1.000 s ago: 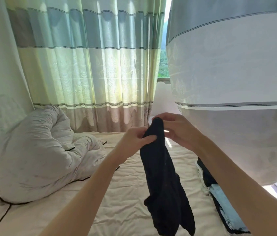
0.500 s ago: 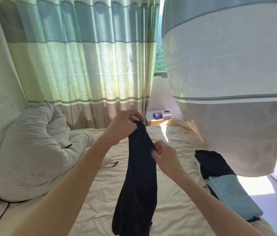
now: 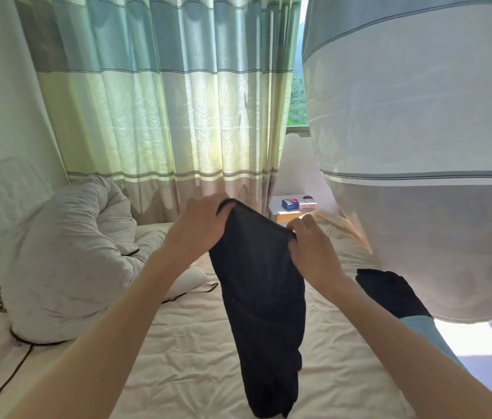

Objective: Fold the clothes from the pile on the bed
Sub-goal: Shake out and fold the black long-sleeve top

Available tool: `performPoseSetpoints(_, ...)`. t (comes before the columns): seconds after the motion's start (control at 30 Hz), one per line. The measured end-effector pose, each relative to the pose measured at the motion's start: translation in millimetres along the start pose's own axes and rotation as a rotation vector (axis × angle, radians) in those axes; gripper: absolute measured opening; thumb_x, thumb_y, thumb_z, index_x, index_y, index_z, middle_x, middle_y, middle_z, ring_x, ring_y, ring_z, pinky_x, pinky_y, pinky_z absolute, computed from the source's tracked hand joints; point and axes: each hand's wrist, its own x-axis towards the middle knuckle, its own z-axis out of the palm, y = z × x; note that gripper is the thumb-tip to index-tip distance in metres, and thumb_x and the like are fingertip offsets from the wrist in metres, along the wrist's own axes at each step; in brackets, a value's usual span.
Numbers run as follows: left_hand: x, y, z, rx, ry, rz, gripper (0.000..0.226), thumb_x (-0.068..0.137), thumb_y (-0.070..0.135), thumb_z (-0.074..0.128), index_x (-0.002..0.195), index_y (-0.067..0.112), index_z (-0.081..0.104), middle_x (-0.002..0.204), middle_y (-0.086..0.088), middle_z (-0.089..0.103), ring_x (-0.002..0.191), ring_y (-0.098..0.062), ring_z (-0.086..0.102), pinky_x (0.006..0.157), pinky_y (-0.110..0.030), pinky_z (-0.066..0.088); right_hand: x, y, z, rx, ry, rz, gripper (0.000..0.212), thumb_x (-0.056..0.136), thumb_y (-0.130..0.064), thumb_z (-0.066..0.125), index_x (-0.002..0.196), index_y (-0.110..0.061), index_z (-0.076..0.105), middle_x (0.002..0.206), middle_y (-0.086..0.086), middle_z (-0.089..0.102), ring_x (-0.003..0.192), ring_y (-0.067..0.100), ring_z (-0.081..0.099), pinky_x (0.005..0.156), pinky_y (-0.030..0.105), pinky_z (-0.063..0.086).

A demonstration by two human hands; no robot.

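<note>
since the earlier frame both hands have spread apart: left hand (image 3: 199, 225) and right hand (image 3: 311, 249) each pinch a top corner of the garment (image 3: 262, 291), hanging over the bed (image 3: 178, 358) (folded stack (image 3: 389, 291) at 3 o'clock); edge opened, ready to lay flat.

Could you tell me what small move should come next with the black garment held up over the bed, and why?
Probably lower the black garment flat onto the bed. The left hand and right hand each grip a top corner, and it hangs bunched, its lower end at the sheet, so it needs spreading before folding.
</note>
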Motion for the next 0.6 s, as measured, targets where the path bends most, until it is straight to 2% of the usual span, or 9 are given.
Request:
performPoseSetpoints(0.03,4,-3,-4,0.017,0.068,-0.021,0.027,0.099,0.026,0.04,0.102,0.012,0.063,0.083,-0.008,0.066,0.067,-0.021,0.056,0.075,-0.026,0.042,-5,8,5,-0.045,-0.049,0.028,0.016,0.091,-0.005,0.052,0.104,-0.003,0.059,0.105,0.011,0.053,0.088,0.026,0.055,0.074,0.028,0.041)
performPoseSetpoints(0.1,8,-13,-17,0.053,0.204,-0.07,0.028,0.098,0.026,0.041,0.098,0.009,0.063,0.073,-0.008,0.063,0.062,-0.024,0.057,0.075,-0.036,0.048,-11,26,7,-0.004,-0.127,0.173,0.015,0.089,-0.006,0.055,0.103,-0.003,0.06,0.106,0.011,0.054,0.087,0.024,0.054,0.074,0.025,0.039)
performPoseSetpoints(0.2,7,-40,-35,0.207,0.36,-0.146,0.028,0.097,0.024,0.043,0.099,0.004,0.064,0.074,-0.015,0.062,0.07,-0.031,0.054,0.064,-0.034,0.038,-11,53,-7,0.101,-0.195,0.341,0.015,0.087,-0.007,0.06,0.1,-0.002,0.066,0.101,0.012,0.064,0.09,0.024,0.058,0.079,0.028,0.044)
performPoseSetpoints(0.27,1,-58,-39,0.306,0.363,-0.212,0.028,0.096,0.023,0.044,0.097,0.002,0.063,0.082,-0.021,0.062,0.082,-0.039,0.055,0.065,-0.037,0.034,-5,60,-22,0.201,-0.199,0.381,0.01,0.086,-0.008,0.062,0.094,-0.005,0.068,0.095,0.008,0.067,0.092,0.025,0.062,0.084,0.033,0.049)
performPoseSetpoints(0.33,-5,-70,-35,0.287,0.299,-0.258,0.028,0.095,0.021,0.044,0.087,0.0,0.061,0.076,-0.021,0.057,0.084,-0.041,0.054,0.066,-0.039,0.035,5,58,-38,0.31,-0.237,0.392,0.012,0.085,-0.004,0.063,0.084,-0.015,0.067,0.086,0.002,0.067,0.09,0.025,0.064,0.087,0.037,0.052)
performPoseSetpoints(0.43,-11,-81,-23,0.04,0.2,-0.375,0.028,0.094,0.015,0.045,0.074,-0.002,0.055,0.061,-0.013,0.047,0.072,-0.034,0.051,0.067,-0.034,0.032,22,54,-57,0.433,-0.229,0.412,0.028,0.083,-0.006,0.064,0.071,-0.03,0.068,0.083,0.0,0.069,0.088,0.022,0.065,0.086,0.038,0.053)
performPoseSetpoints(0.53,-13,-87,-23,-0.497,0.231,-0.597,0.025,0.091,0.014,0.046,0.073,0.001,0.057,0.067,-0.009,0.047,0.07,-0.022,0.045,0.067,-0.032,0.035,29,47,-68,0.771,-0.108,0.426,0.031,0.084,-0.002,0.061,0.068,-0.026,0.072,0.074,-0.007,0.07,0.072,0.009,0.064,0.074,0.028,0.051)
performPoseSetpoints(0.6,-11,-88,-27,-0.631,0.274,-0.654,0.024,0.091,0.015,0.046,0.071,0.01,0.059,0.069,-0.006,0.05,0.067,-0.018,0.045,0.061,-0.029,0.036,29,44,-69,0.928,-0.098,0.411,0.03,0.085,-0.001,0.059,0.07,-0.023,0.074,0.072,-0.006,0.069,0.069,0.008,0.062,0.065,0.02,0.048)
